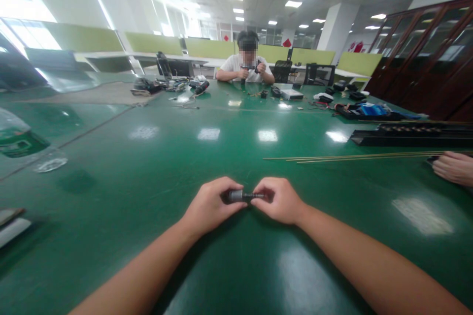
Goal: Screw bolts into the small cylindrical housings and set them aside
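Note:
A small cylindrical part (236, 196), grey on the left and black and narrower toward the right, lies level between my hands just above the green tabletop. My left hand (211, 205) is closed around its thicker grey end, thumb and fingers on either side. On the thin dark end, my right hand (281, 201) pinches with thumb and forefinger. Both ends are partly hidden by the fingers, and I cannot make out exactly what kind of part it is.
Thin brass-coloured rods (332, 158) lie at right, near another person's hand (454, 167) and a long black rail (414, 135). A plastic bottle (25, 142) is at left. Across the green table (177, 150), a person (246, 66) holds a dark tool among scattered parts.

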Demonstrator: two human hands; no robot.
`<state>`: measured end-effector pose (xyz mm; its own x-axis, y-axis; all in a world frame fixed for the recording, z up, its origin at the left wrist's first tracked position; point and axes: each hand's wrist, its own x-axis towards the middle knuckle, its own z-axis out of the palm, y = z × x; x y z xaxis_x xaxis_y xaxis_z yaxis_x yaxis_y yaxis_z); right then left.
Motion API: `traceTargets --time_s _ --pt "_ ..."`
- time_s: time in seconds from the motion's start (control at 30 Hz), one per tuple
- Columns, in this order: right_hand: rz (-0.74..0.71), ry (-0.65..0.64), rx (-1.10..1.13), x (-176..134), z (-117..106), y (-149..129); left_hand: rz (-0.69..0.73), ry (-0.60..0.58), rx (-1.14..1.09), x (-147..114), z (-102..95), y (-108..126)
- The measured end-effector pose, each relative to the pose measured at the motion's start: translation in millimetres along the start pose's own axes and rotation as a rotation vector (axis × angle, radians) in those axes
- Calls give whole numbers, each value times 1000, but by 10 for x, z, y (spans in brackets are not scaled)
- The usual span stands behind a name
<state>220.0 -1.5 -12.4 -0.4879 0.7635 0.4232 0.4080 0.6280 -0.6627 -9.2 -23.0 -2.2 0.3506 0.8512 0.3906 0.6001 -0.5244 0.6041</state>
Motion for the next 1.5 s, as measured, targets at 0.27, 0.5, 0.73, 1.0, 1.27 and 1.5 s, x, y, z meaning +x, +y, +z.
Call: traceTargets --time_s 0.27,0.5,0.73,1.0,1.27,1.5 --pt "17 8 4 4 0 -1 -23 24 11 4 -9 -14" --pt "55 14 -2 -4 3 -17 -35 27 29 3 -14 -16" --pt "90 2 8 -4 12 12 -54 36 54 13 -31 -16" --pt "177 58 79 8 -22 -11 -72 108 106 29 -76 0" --pt "182 -110 -14 18 -11 18 -349 319 -107 107 -120 -96" --pt "158 -206 -120 40 2 -1 -480 315 -457 122 -102 -263"
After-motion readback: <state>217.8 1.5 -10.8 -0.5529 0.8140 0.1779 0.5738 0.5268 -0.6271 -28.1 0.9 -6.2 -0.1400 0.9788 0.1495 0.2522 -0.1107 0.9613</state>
